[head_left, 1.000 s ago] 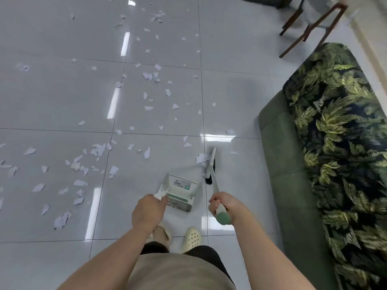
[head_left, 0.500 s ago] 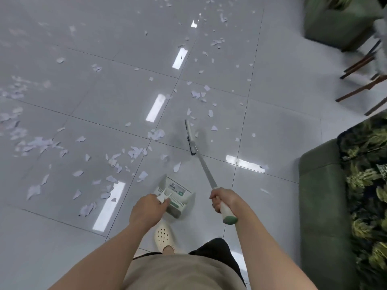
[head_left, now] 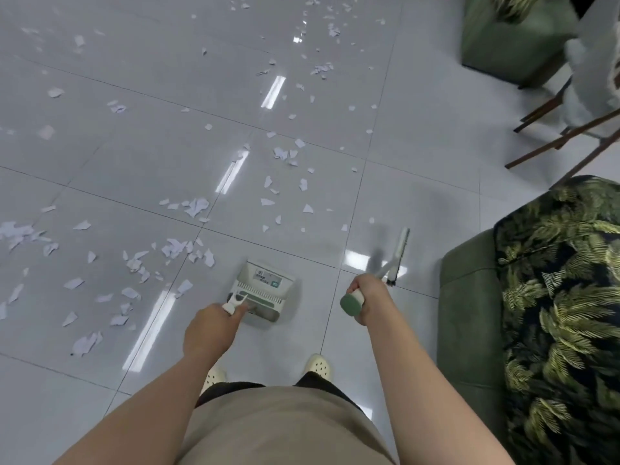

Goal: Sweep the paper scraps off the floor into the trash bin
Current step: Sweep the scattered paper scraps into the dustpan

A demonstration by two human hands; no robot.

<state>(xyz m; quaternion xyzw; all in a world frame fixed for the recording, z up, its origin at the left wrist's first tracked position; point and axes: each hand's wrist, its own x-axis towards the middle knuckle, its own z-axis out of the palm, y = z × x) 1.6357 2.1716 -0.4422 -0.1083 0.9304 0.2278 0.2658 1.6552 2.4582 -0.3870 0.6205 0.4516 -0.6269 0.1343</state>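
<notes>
Fingers of left hand curled round dustpan handle; right hand gripping broom handle. Scraps scattered over floor, mostly ahead & left of dustpan.

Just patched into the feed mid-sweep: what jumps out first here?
White paper scraps litter the glossy tile floor, thickest at left and ahead. Centre, the left hand holds a dustpan, the right hand a broom. A leaf-print sofa fills the right edge.
</notes>
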